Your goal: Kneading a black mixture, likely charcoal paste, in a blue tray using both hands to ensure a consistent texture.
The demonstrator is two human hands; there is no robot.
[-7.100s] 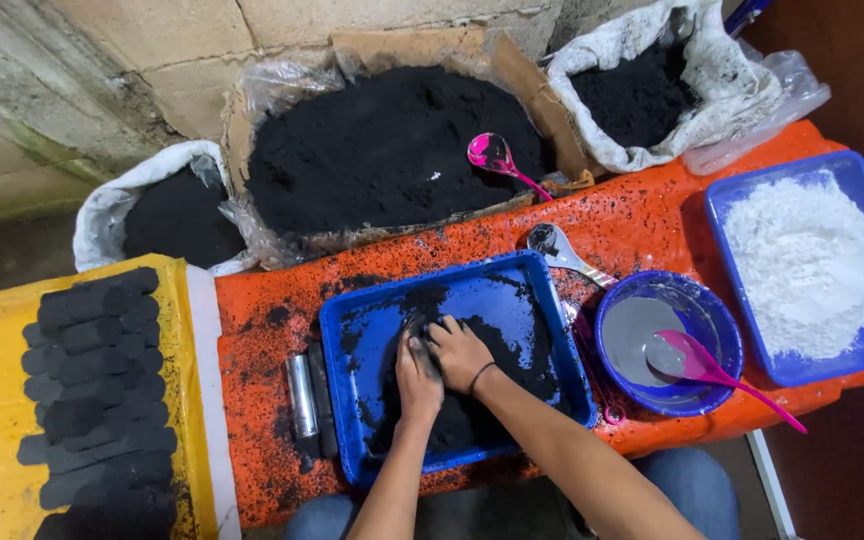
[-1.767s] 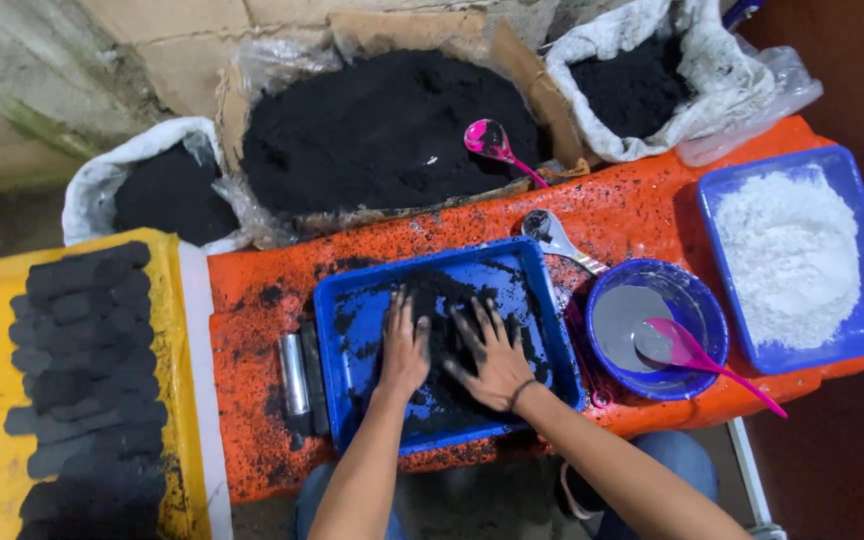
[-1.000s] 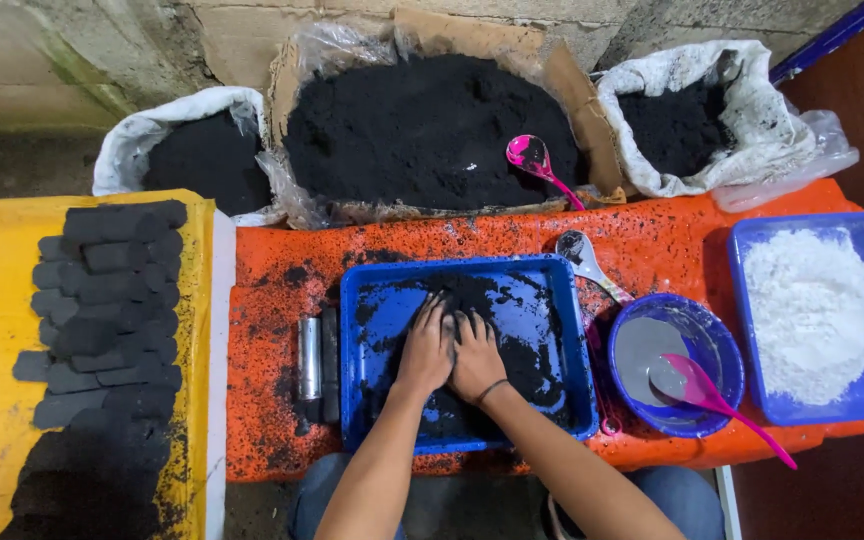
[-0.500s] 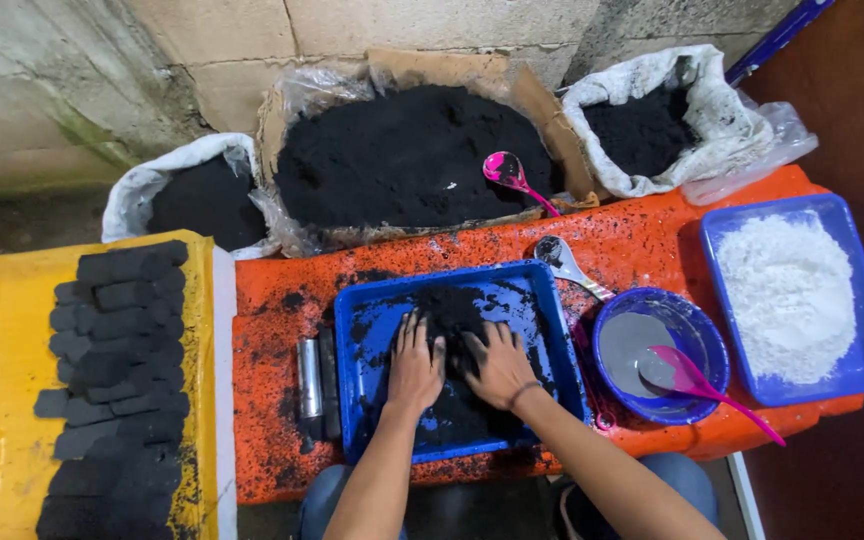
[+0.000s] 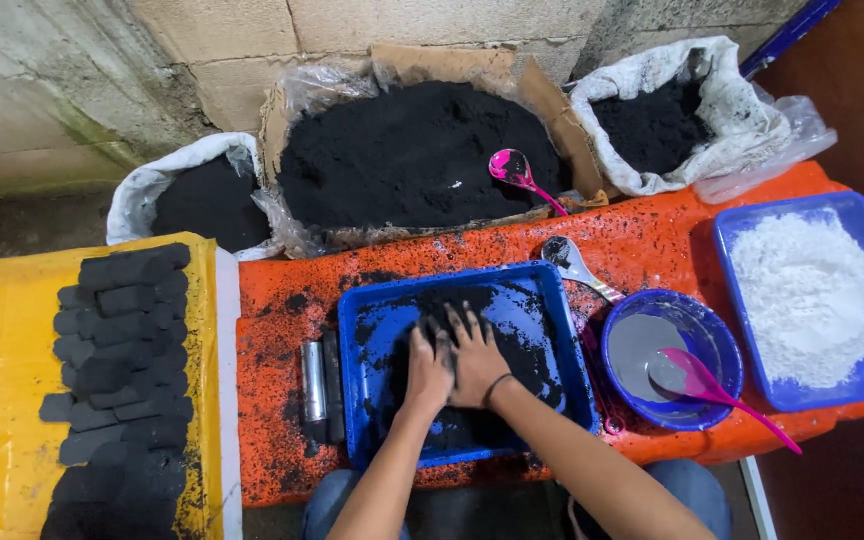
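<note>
Here, left hand (image 5: 426, 372), right hand (image 5: 477, 357), flat on gritty black powder (image 5: 472, 420), rectangular blue tray (image 5: 372, 300)

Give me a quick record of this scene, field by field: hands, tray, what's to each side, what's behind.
Left hand: palm down in black powder, open
Right hand: palm down beside it, fingers spread
Tray: blue, holds the black powder
Left of tray: metal tube; black blocks on yellow surface
Right of tray: blue bowl with pink spoon; white powder in blue tray
Behind: three sacks of black powder

Black mix (image 5: 512, 350) hides the left hand (image 5: 428, 372) fingertips — blackened.
</note>
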